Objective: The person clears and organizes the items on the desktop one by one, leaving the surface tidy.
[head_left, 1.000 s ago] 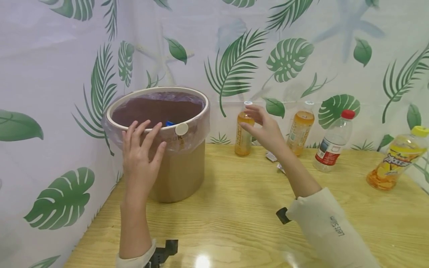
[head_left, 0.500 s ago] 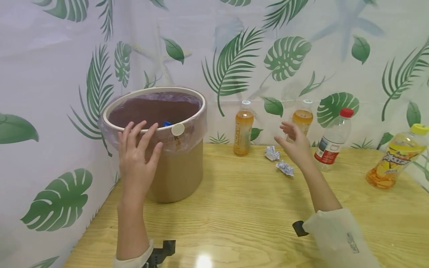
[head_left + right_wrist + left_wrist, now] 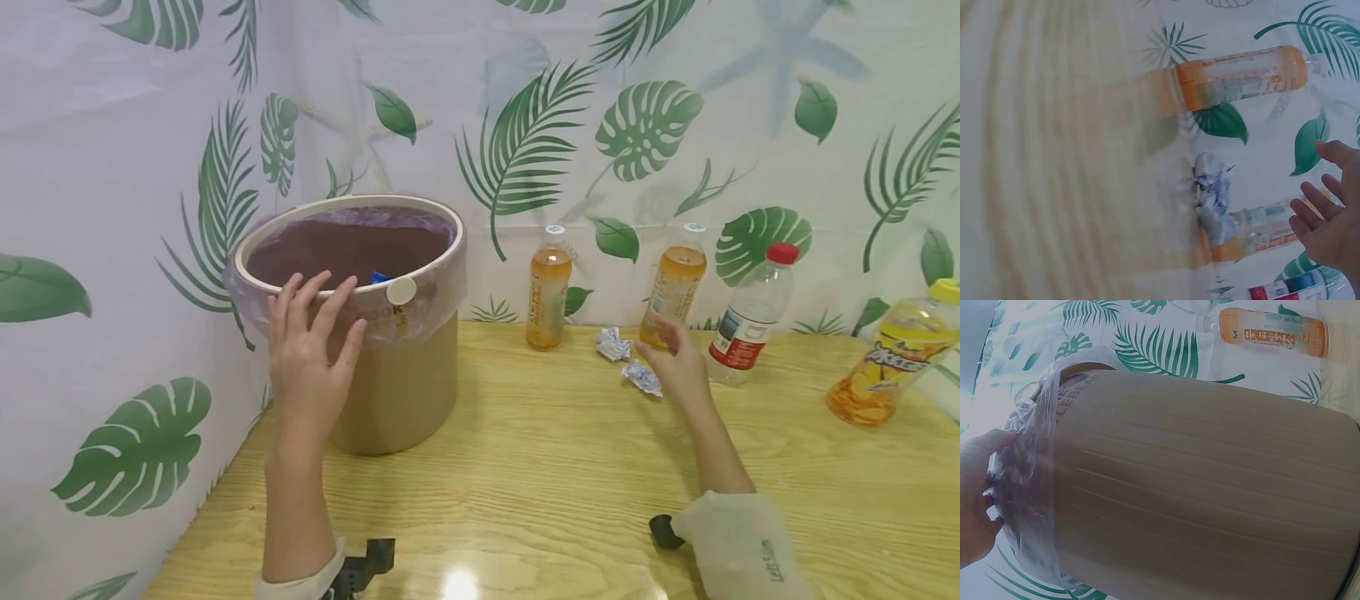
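Observation:
My left hand (image 3: 309,358) touches the near side of a tan trash bin (image 3: 397,400), its spread fingertips right at the pale rim. A clear plastic liner (image 3: 1029,500) folds down over that rim, under my fingers and thumb in the left wrist view. Something blue (image 3: 380,277) shows just inside the bin. Two crumpled papers, a farther one (image 3: 613,343) and a nearer one (image 3: 642,378), lie on the table. Just right of them my right hand (image 3: 681,367) is held over the table, fingers loosely bent and nothing in them; the right wrist view shows its palm.
Along the back stand two orange-drink bottles, a left one (image 3: 549,296) and a right one (image 3: 677,279), then a red-capped bottle (image 3: 746,321). A yellow-capped bottle (image 3: 888,362) is at the far right. A leaf-patterned sheet (image 3: 450,108) borders the wooden table (image 3: 517,483).
My right hand has moved right and down from in front of the left orange-drink bottle to beside the crumpled papers, which now show fully. My left hand stays at the bin's rim.

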{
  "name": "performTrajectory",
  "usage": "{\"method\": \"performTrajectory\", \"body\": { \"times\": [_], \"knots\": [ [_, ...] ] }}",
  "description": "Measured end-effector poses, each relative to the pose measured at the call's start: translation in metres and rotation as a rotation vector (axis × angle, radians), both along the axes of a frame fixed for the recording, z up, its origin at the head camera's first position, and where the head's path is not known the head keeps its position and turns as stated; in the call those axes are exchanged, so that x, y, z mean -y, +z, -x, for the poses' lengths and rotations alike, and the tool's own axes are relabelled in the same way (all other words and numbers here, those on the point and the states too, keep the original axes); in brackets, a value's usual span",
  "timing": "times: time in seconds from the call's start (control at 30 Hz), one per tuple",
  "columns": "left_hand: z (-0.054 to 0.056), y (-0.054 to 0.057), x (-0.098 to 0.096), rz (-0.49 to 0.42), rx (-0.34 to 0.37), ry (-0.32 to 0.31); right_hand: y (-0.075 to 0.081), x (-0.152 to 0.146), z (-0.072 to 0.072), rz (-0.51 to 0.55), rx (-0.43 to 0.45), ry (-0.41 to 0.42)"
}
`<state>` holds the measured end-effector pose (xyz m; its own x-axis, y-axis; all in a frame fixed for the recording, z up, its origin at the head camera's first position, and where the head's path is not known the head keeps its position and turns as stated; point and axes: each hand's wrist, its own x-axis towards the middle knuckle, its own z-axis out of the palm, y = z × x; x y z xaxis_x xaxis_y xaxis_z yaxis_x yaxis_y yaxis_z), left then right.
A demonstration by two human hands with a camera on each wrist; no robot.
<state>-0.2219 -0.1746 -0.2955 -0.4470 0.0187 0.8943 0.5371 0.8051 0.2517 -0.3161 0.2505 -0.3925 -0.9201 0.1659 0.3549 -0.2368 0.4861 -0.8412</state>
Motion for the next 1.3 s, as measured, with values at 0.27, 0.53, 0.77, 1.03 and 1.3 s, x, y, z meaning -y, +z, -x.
{"method": "performTrajectory", "body": {
  "times": [0.27, 0.53, 0.77, 1.03, 1.3],
  "knots": [
    [0.0, 0.0, 0.0, -0.005, 0.007, 0.005, -0.02, -0.007, 0.006, 0.024, -0.002, -0.016],
    [0.001, 0.001, -0.001, -0.011, 0.006, 0.001, -0.033, -0.014, 0.008, 0.03, 0.108, -0.021],
    [0.0, 0.001, -0.002, -0.023, 0.009, -0.005, -0.052, -0.02, 0.011, -0.021, 0.217, 0.016],
    [0.001, 0.001, -0.001, -0.013, -0.004, -0.009, -0.063, -0.023, 0.011, -0.153, 0.228, 0.072],
    [-0.001, 0.001, -0.001, -0.006, 0.001, -0.004, -0.067, -0.024, 0.01, -0.186, 0.213, 0.067]
  ]
}}
